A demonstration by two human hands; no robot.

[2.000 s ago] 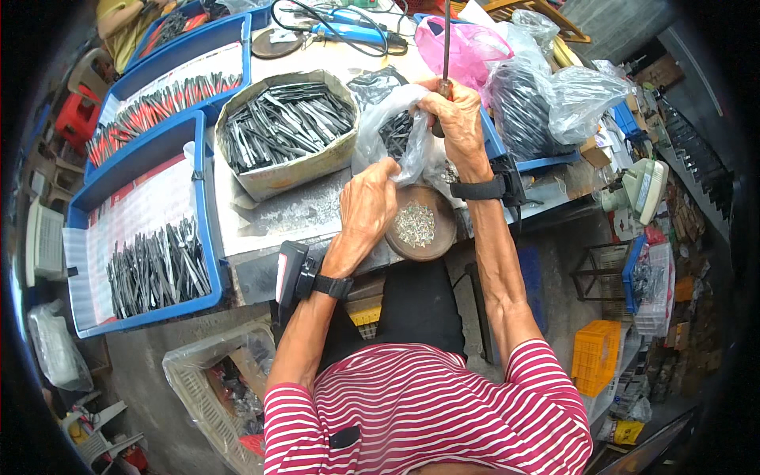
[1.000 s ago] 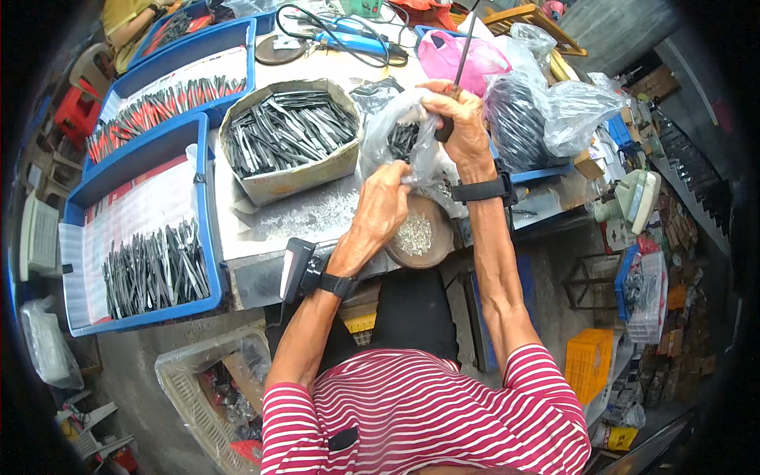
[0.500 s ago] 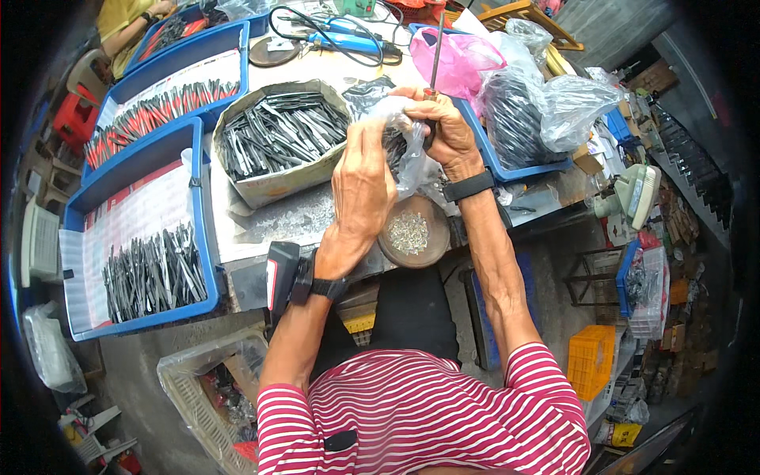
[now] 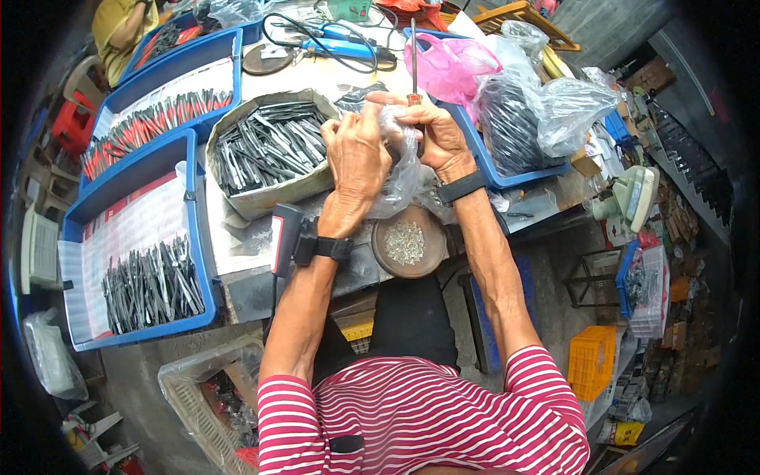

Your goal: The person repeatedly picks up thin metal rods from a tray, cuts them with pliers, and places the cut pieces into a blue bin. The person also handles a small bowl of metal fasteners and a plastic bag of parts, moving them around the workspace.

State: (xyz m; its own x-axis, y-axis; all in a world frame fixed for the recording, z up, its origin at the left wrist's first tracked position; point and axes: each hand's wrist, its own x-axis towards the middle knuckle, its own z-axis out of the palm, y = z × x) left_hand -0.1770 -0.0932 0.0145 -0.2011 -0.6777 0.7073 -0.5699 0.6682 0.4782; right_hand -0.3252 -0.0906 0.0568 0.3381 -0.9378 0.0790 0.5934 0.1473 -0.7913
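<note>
Over the front of the bench, my right hand is closed around a screwdriver, its long shaft pointing up and away and a red collar showing by my fingers. Crumpled clear plastic bag hangs between my two hands. My left hand is closed, fingers curled, against the bag's upper part; its fingertips are partly hidden. Beside it on the left stands a carton full of black and silver slim metal pieces. Below my hands, a round brown dish holds small shiny bits.
Blue trays of dark and red-black pieces line the left. Another blue tray with bagged black parts and a pink bag sit right. Blue corded tools lie behind. A person is at far left.
My left hand has shifted slightly left and its fingers are curled more. My right hand and the screwdriver have moved a little left, the shaft now more upright.
</note>
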